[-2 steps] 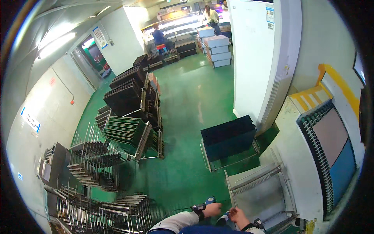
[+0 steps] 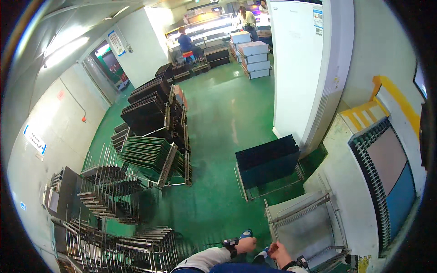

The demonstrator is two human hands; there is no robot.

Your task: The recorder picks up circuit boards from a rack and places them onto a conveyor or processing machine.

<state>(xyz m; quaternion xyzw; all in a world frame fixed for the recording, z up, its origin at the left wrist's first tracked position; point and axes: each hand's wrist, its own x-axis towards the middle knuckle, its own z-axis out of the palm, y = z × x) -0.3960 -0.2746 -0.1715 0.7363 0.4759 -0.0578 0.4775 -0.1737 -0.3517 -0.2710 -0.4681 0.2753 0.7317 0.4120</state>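
My left hand [image 2: 246, 245] is low in front of me, its fingers curled into a loose fist, and nothing shows in it. Close by on the right, my right hand [image 2: 278, 251] has its fingers bent inward, also with no object visible. The two hands are apart. Beside my right hand stands an empty metal slotted rack [image 2: 300, 211] against a pale panel. Past it on the floor, a wire rack [image 2: 246, 196] holds dark upright boards [image 2: 268, 161].
Metal racks [image 2: 118, 245] and slotted racks of boards [image 2: 145, 152] line the left side. On the right are a white cabinet [image 2: 296, 68] and a machine with a roller-edged opening [image 2: 387, 159]. Grey boxes [image 2: 254, 59] are stacked farther back, near people at a lit bench. Green floor [image 2: 214, 127] runs between.
The view has shifted very slightly. Both hands keep almost the same pose and place. At the far bench, one person shows a little more.
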